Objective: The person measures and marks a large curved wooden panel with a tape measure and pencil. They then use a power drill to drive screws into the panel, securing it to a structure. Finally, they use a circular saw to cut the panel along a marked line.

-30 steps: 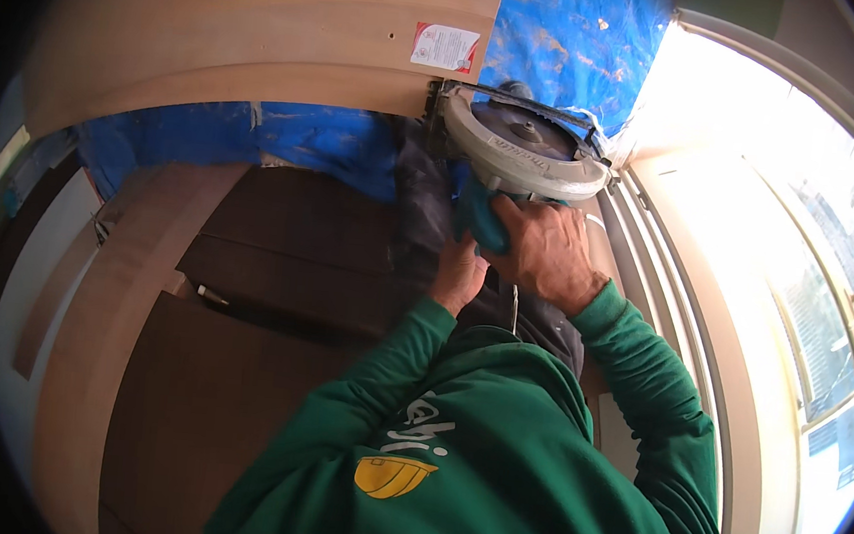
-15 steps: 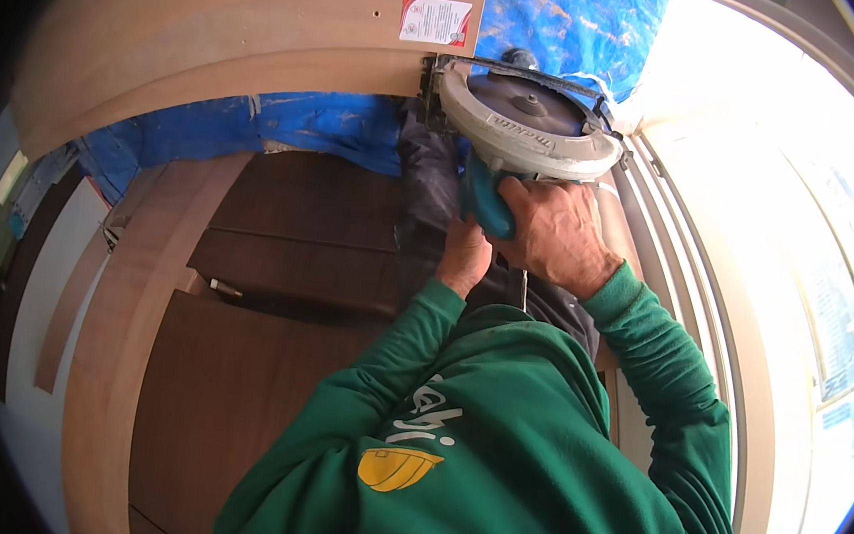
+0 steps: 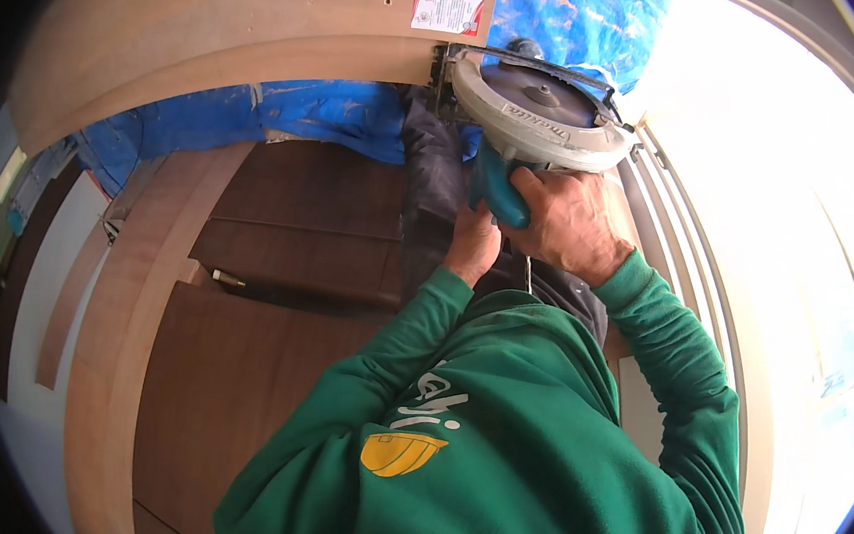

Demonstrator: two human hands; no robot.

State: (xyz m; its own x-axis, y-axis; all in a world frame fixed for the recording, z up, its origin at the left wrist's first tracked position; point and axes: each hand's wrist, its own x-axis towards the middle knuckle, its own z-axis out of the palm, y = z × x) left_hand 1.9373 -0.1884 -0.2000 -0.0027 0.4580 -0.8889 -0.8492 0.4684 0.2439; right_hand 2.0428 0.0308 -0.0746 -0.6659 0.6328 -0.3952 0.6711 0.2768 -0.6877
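A circular saw (image 3: 543,136) with a pale grey housing, a dark round blade (image 3: 541,93) and a teal handle is held tilted in front of me. Its dark base plate (image 3: 442,79) meets the right end of a light brown wooden board (image 3: 295,31). My right hand (image 3: 576,227) is closed at the teal handle, thumb on top. My left hand (image 3: 474,246) is up against the underside of that handle and appears closed on it; most of its fingers are hidden behind the saw.
Crumpled blue sheeting (image 3: 329,114) lies beneath and beyond the board. To the left are dark brown panels (image 3: 260,354) and a lighter wooden strip (image 3: 125,344). Pale window tracks (image 3: 685,237) run along the right, beside bright glare. A dark trouser leg (image 3: 429,177) is under the saw.
In the picture, the saw and both hands sit slightly higher and to the right; the board has shifted the same way. Both hands keep their hold, and the saw stays at the board's end.
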